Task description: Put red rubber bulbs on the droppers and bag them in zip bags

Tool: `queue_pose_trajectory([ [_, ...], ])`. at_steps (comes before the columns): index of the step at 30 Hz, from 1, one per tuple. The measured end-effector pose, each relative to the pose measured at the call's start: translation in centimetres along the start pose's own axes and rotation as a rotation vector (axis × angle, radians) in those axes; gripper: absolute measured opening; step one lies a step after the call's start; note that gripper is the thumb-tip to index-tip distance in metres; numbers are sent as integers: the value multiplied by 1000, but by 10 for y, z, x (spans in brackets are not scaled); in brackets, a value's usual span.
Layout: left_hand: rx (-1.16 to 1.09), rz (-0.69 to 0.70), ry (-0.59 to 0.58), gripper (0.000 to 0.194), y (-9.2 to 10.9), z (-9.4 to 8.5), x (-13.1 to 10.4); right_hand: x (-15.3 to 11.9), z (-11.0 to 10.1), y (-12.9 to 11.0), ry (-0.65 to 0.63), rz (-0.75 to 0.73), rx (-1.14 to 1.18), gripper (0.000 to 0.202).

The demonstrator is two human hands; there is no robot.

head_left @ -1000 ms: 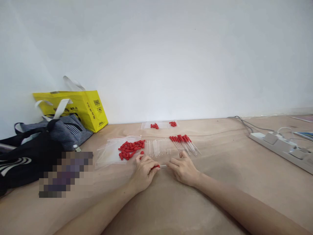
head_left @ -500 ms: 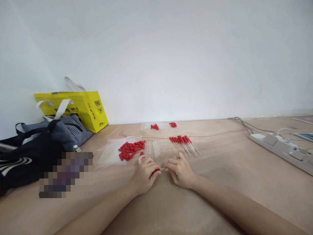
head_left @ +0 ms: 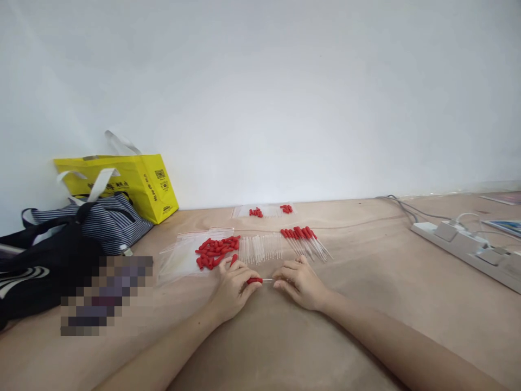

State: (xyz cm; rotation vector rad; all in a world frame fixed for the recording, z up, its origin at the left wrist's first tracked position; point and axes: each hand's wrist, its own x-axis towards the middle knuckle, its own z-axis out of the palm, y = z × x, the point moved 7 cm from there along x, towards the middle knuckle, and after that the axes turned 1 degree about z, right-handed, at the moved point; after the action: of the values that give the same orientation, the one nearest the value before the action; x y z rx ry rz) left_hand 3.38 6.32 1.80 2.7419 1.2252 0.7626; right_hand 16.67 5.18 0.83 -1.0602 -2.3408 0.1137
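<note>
My left hand (head_left: 234, 285) is closed, pinching a red rubber bulb (head_left: 255, 280) between thumb and fingers. Out of that bulb runs a thin clear dropper tube (head_left: 267, 280), whose other end my right hand (head_left: 299, 282) grips with closed fingertips. A second red bulb (head_left: 233, 260) pokes up by the left fingers; whether they hold it I cannot tell. Beyond the left hand, loose red bulbs (head_left: 215, 247) lie in a pile on clear plastic bags (head_left: 175, 255). A row of clear tubes (head_left: 260, 248) lies in the middle, and droppers with red bulbs (head_left: 303, 239) fan out behind my right hand.
Farther back, near the wall, a clear bag (head_left: 271, 209) has more red bulbs on it. A yellow bag (head_left: 154, 184), a striped bag (head_left: 118, 217) and a black bag (head_left: 49, 271) stand left. At right lies a white power strip (head_left: 468, 252) with plugs and cables.
The left hand has shifted slightly left, and more of the held bulb and tube shows between the hands. The second red bulb by the left fingers now shows more fully.
</note>
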Motion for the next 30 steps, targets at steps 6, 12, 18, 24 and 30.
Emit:
queue_pose_trajectory([
  [6, -9, 36, -68, 17, 4, 3, 0, -5, -1, -4, 8, -59, -141, 20],
  [12, 107, -194, 186, 41, -18, -12, 0, 2, -5, 18, 147, 198, -195, 18],
  [18, 183, -396, 275, 38, -42, -17, -1, 8, -11, 73, 296, 653, -310, 21],
  [24, 201, -446, 273, 36, -49, -18, -3, 21, -3, 82, 272, 707, -362, 18],
  [30, 215, -489, 277, 36, -54, -19, -3, 26, -4, 75, 232, 692, -356, 21],
])
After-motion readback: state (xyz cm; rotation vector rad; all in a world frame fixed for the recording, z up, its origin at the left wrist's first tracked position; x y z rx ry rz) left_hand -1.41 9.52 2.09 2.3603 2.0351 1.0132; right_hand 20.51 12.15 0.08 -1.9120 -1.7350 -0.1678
